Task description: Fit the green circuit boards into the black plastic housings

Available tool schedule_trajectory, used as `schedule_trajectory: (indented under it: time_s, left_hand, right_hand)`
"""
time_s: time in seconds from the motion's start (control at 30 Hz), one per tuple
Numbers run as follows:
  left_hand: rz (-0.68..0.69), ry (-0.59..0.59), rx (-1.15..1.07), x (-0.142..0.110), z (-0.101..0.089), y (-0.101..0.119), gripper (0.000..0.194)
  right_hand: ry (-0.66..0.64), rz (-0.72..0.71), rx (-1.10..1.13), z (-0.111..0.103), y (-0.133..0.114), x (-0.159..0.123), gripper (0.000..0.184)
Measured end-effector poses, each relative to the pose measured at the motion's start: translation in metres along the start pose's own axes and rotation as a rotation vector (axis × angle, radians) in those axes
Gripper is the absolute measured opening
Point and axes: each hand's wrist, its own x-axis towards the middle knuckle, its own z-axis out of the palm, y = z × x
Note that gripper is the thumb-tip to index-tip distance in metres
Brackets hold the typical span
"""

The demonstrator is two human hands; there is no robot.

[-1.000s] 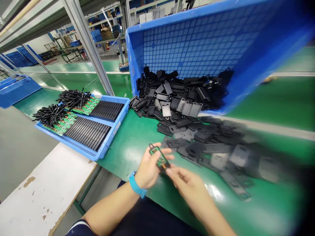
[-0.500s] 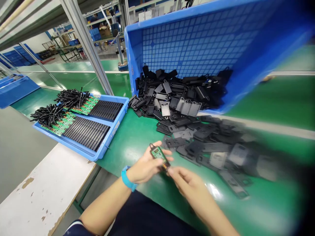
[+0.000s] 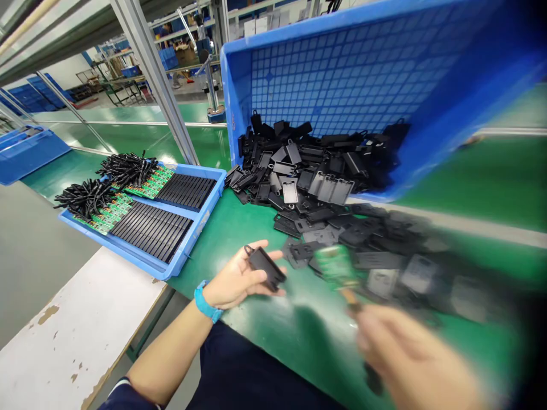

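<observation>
My left hand is closed around a black plastic case with a small loop at its upper end; its hollow side faces up and no board sits in it. Off to the right, my right hand pinches the wire end of a green circuit board. Both the board and this hand are smeared by motion. A dark cable end hangs below the right hand. Black flat covers lie loose on the green table just beyond the board.
A large blue crate lies tipped on its side, with many black cases spilling out. To the left, a blue tray holds rows of black cases with boards and cables. A metal post rises behind it. A worn white board juts out nearer me.
The circuit board has come out of the black case and moved right in my right hand. My left hand keeps the case and has shifted slightly left.
</observation>
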Motion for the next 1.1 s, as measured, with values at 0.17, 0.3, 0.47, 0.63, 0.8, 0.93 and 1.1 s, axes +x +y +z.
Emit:
schedule_trajectory:
  time_s: [0.17,0.3,0.47,0.63,0.8,0.93,1.1]
  left_hand:
    - [-0.078,-0.104,-0.201,0.008,0.016,-0.017,0.057]
    - [-0.101,-0.112,-0.242,0.009,0.015,-0.019,0.057]
    - [-0.1,-0.103,-0.246,0.01,0.014,-0.02,0.05]
    - [-0.09,-0.091,-0.254,0.011,0.015,-0.023,0.048]
    - [-0.084,-0.071,-0.258,0.012,0.015,-0.026,0.046]
    - [-0.086,-0.051,-0.26,0.013,0.016,-0.027,0.042]
    - [-0.071,-0.026,-0.232,0.013,0.02,-0.029,0.038]
  right_hand:
    - [-0.084,-0.138,-0.131,0.045,-0.004,0.001,0.024]
    - [-0.136,-0.175,-0.172,0.047,0.001,0.003,0.024]
    - [-0.138,-0.114,-0.084,0.047,0.003,0.004,0.025]
    - [-0.13,-0.069,-0.019,0.05,0.005,0.004,0.026]
    - [-0.111,-0.055,0.003,0.05,0.007,0.004,0.026]
    - [-0.128,-0.05,-0.025,0.051,0.008,0.005,0.026]
    - [-0.15,-0.029,-0.025,0.052,0.007,0.007,0.025]
